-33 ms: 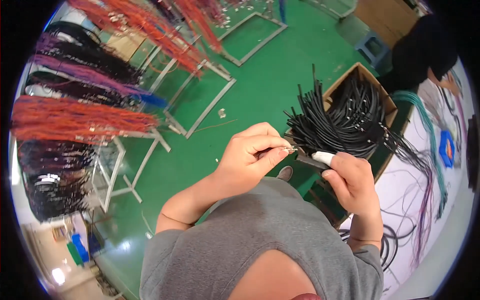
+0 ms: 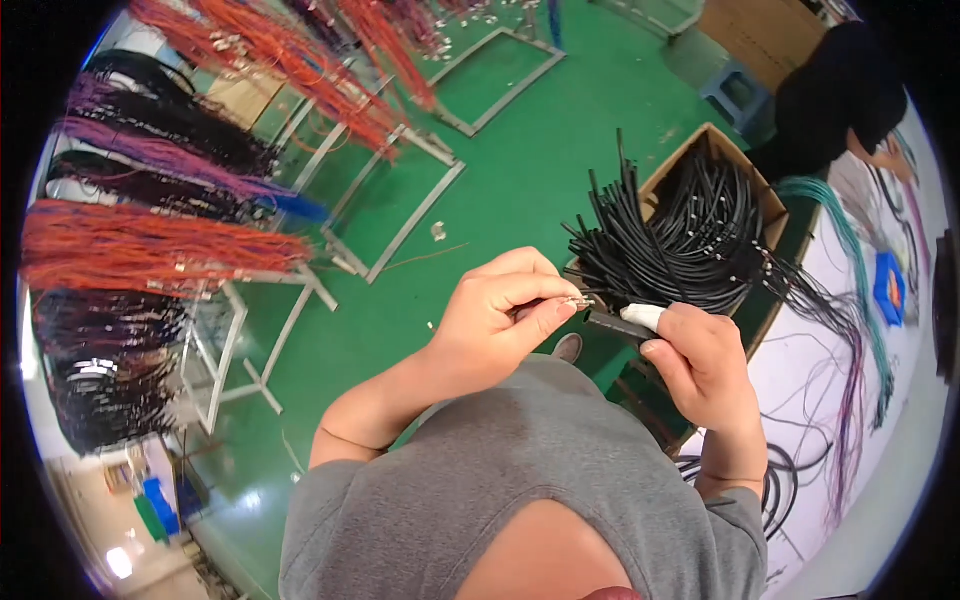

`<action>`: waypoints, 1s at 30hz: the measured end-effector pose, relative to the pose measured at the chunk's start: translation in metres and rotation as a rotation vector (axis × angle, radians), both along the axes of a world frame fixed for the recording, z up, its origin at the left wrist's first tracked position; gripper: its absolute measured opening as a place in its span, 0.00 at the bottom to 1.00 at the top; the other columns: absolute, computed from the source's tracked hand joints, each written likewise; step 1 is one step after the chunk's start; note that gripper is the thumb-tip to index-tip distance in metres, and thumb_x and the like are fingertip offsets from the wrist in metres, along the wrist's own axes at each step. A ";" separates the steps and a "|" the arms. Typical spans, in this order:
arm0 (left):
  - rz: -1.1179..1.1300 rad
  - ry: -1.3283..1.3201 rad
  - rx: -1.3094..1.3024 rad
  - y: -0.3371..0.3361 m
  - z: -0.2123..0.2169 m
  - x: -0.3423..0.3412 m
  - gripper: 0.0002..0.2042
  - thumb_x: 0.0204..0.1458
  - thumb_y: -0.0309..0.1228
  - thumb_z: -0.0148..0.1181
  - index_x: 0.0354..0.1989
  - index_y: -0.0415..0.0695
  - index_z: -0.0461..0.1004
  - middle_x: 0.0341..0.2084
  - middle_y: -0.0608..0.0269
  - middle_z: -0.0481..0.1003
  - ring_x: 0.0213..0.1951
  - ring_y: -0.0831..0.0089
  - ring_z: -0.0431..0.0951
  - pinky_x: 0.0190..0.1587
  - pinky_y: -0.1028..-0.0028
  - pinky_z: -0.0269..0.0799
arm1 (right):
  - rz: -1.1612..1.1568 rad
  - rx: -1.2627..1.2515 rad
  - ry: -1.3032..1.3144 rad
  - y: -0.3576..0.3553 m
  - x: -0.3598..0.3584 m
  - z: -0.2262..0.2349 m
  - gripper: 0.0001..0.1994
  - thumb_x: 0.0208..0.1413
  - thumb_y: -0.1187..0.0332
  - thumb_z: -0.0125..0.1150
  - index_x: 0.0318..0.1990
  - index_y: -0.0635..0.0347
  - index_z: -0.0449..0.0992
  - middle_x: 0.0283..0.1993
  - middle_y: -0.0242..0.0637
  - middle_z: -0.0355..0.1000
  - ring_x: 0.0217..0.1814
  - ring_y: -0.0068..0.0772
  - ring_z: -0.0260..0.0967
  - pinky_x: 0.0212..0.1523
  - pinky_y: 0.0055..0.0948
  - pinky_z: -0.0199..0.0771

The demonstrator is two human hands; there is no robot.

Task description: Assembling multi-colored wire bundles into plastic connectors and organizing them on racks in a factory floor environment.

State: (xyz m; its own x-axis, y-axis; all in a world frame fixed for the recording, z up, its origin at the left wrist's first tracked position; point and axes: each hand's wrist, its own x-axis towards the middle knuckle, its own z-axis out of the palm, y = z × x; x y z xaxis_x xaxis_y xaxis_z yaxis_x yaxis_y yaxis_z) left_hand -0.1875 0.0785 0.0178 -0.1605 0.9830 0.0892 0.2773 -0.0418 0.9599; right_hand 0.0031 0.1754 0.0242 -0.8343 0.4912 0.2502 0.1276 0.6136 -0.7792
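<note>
I'm seeing the left hand (image 2: pixel 510 312) closed, pinching small metallic tips (image 2: pixel 581 301); the right hand (image 2: pixel 702 362) is gripping a black tube (image 2: pixel 615 325) just beside them. Loosening fingertips could be letting the tips slip.

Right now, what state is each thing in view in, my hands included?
Left hand: closed, fingertips pinching wire ends.
Wire ends: pinched, poking out toward the right.
Right hand: closed on the black tube.
Black tube: held, one end toward the left hand.
Box: open-topped, filled.
Black cables: bunched, partly spilling over the rim.
Orange wires: bundled on a rack.
</note>
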 end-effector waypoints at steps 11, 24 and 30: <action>-0.092 -0.027 0.088 -0.008 0.005 -0.017 0.04 0.43 0.21 0.53 0.28 0.38 0.72 0.21 0.66 0.66 0.20 0.82 0.63 0.21 0.83 0.57 | -0.126 0.090 -0.015 -0.023 -0.012 0.014 0.04 0.41 0.76 0.53 0.27 0.65 0.69 0.14 0.37 0.57 0.12 0.33 0.55 0.13 0.26 0.53; -0.096 0.061 0.127 -0.020 -0.001 -0.030 0.04 0.42 0.23 0.53 0.28 0.38 0.71 0.20 0.64 0.66 0.18 0.78 0.64 0.20 0.80 0.59 | -0.100 0.095 -0.059 -0.028 -0.031 0.016 0.04 0.40 0.76 0.52 0.27 0.65 0.69 0.13 0.37 0.57 0.12 0.32 0.56 0.13 0.25 0.54; -0.072 0.337 0.374 -0.022 -0.005 -0.029 0.04 0.43 0.22 0.51 0.29 0.37 0.70 0.18 0.62 0.66 0.20 0.73 0.66 0.21 0.78 0.60 | -0.089 0.116 -0.105 -0.027 -0.037 0.023 0.06 0.39 0.76 0.54 0.29 0.65 0.70 0.14 0.37 0.59 0.14 0.33 0.57 0.14 0.26 0.55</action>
State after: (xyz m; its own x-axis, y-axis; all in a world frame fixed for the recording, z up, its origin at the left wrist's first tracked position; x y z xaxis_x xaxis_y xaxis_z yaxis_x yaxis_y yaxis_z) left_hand -0.2167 0.0570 0.0126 0.0044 0.8813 0.4726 0.5525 -0.3961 0.7334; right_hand -0.0341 0.1482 0.0469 -0.8135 0.5371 0.2232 0.2622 0.6812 -0.6836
